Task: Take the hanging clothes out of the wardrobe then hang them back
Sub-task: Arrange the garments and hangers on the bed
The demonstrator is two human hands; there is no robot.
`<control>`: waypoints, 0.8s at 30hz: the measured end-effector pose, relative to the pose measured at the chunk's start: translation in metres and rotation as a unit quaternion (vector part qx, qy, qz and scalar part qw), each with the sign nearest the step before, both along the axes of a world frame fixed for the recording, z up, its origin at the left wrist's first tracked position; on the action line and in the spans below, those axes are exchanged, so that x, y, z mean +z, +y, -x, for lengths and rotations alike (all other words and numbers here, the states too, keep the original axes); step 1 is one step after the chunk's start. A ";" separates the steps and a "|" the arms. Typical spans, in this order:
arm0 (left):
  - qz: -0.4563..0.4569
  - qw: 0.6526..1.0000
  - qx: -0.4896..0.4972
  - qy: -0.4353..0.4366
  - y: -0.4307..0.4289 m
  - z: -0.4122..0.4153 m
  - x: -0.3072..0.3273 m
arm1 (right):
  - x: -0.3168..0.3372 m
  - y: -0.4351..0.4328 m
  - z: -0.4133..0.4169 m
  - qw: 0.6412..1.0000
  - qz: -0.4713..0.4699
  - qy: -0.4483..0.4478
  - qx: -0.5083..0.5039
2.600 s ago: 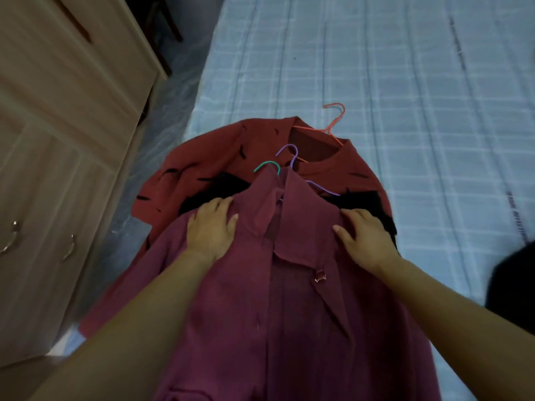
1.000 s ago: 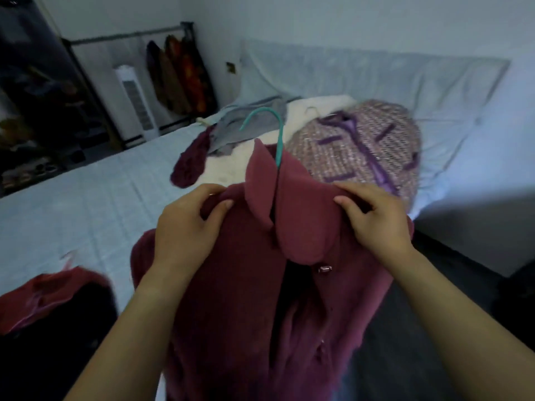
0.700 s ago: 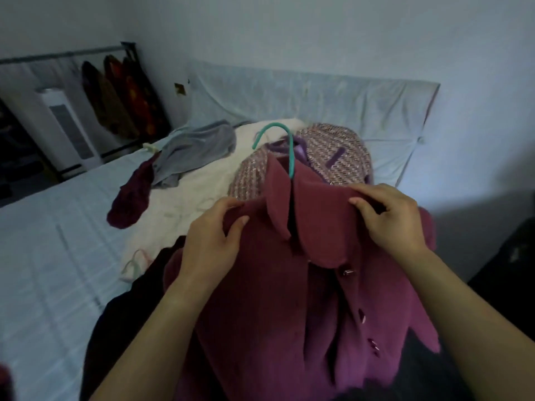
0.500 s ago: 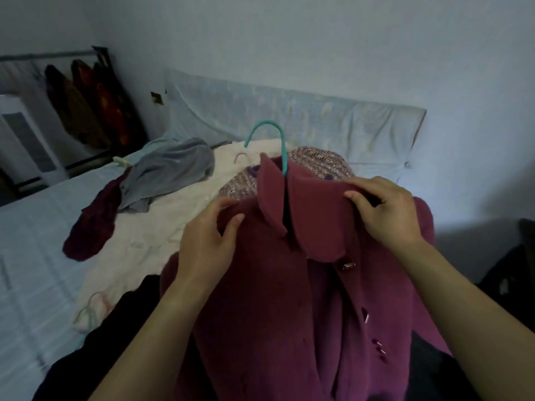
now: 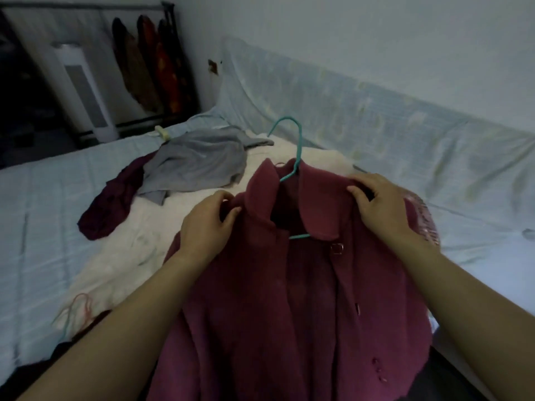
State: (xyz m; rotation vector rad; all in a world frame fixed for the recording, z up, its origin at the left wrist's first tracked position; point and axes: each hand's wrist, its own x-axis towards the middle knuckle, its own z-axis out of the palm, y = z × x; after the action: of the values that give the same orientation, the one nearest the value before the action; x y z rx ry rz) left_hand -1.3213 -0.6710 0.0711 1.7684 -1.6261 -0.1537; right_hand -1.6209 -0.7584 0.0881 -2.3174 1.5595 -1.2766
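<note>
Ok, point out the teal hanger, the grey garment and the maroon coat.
teal hanger [image 5: 298, 146], head view, on its neck.
grey garment [image 5: 199, 162], head view, on its middle.
maroon coat [image 5: 304, 314], head view, on its front panel.

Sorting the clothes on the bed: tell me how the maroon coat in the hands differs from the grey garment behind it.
The maroon coat is on a teal hanger; the grey garment shows no hanger. The maroon coat is gripped at its shoulders by the left hand and right hand; the grey garment lies untouched. The coat is spread out, the grey one crumpled. Both are over the bed.
</note>
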 end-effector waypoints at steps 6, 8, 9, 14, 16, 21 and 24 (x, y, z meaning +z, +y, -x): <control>-0.139 0.977 0.127 -0.102 -0.071 0.017 -0.047 | -0.085 -0.106 -0.014 0.985 -0.133 0.098 0.059; -0.252 0.955 0.106 -0.111 -0.076 0.023 -0.063 | -0.104 -0.116 -0.020 0.972 -0.176 0.143 0.068; -0.296 0.945 0.091 -0.104 -0.072 0.026 -0.070 | -0.108 -0.118 -0.024 0.967 -0.190 0.155 0.068; -0.288 0.948 0.131 -0.029 -0.011 0.031 -0.079 | -0.088 -0.083 -0.056 0.974 -0.160 0.132 0.091; -0.253 0.951 0.175 -0.007 0.024 0.029 -0.075 | -0.079 -0.046 -0.081 0.965 -0.168 0.132 0.153; -0.278 0.924 0.262 0.019 0.136 0.021 -0.076 | -0.084 0.072 -0.152 0.913 -0.176 0.163 0.329; -0.321 0.894 0.312 0.021 0.216 0.011 -0.082 | -0.097 0.147 -0.190 0.862 -0.186 0.226 0.413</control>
State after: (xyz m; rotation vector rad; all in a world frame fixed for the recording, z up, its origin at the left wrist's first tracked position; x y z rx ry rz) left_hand -1.3324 -0.4547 -0.0107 2.6793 -0.9367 -0.4595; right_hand -1.4308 -0.6118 -0.0084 -2.6091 0.5817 -0.2183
